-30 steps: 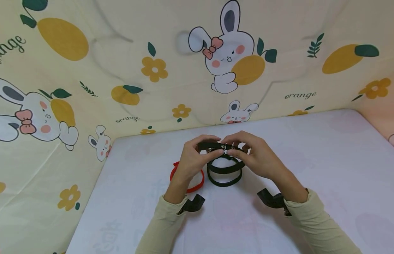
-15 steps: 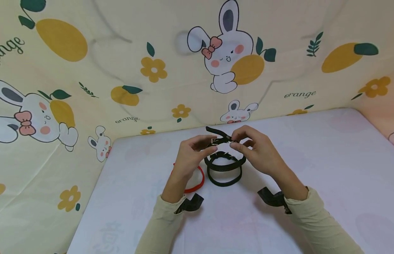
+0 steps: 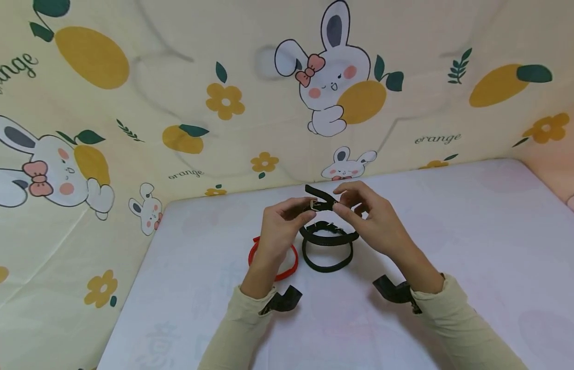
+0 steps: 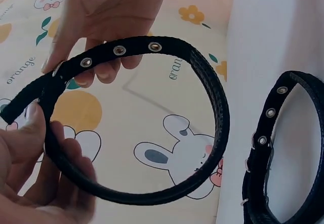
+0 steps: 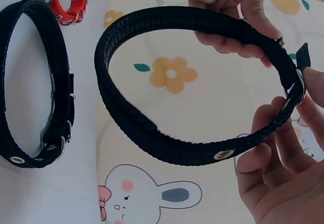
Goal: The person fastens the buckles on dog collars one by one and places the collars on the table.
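Observation:
A black collar (image 3: 328,240) with metal eyelets is held up as a loop above the table. My left hand (image 3: 281,228) pinches it beside the metal buckle (image 3: 312,205). Between its thumb and fingers, my right hand (image 3: 372,218) grips the strap just right of the buckle. The strap's loose tip (image 3: 318,192) points up and to the left in the head view. In the left wrist view several eyelets run along the upper strap (image 4: 119,50). Directly below, a second black collar (image 3: 327,268) lies on the table, apart from both hands.
A red collar (image 3: 292,270) lies on the white table (image 3: 342,329), partly hidden by my left wrist. Patterned cloth (image 3: 240,139) with rabbits and oranges hangs behind the table's far edge.
The strap's tip, earlier lying flat between both hands, now sticks up free. My right hand has shifted slightly up and away from the left. Little differs in the last half second.

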`<state>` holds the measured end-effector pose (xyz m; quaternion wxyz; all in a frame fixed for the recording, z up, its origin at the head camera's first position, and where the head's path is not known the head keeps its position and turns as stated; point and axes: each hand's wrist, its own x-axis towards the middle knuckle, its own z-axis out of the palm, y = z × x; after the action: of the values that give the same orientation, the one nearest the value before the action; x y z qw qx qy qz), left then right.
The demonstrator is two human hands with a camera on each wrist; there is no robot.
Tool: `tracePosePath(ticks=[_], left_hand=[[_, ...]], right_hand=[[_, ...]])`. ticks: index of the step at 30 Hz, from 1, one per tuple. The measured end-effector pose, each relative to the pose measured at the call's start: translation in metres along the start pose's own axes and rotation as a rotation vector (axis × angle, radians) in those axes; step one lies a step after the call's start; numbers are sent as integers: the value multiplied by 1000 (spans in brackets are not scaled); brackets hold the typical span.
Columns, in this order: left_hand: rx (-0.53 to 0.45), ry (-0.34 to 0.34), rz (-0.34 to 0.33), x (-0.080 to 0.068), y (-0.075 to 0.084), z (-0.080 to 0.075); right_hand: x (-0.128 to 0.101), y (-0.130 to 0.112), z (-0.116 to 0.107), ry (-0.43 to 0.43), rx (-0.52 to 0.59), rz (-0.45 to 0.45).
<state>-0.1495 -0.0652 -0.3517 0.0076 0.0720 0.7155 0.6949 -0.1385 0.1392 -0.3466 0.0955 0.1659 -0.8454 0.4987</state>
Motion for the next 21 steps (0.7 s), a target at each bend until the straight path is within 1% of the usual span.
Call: tracePosePath(ticks=[5, 12, 17, 21], left_hand=[[21, 14, 23, -1, -2, 1], [47, 8, 73, -3, -2, 3], [73, 22, 103, -3, 0, 3], [82, 52, 137, -2, 0, 3]], right_hand=[[0, 2, 4, 11, -30, -22], [-3, 3, 9, 81, -69, -70], [-3, 2, 10, 117, -53, -95], [-2, 2, 11, 111, -30, -94]])
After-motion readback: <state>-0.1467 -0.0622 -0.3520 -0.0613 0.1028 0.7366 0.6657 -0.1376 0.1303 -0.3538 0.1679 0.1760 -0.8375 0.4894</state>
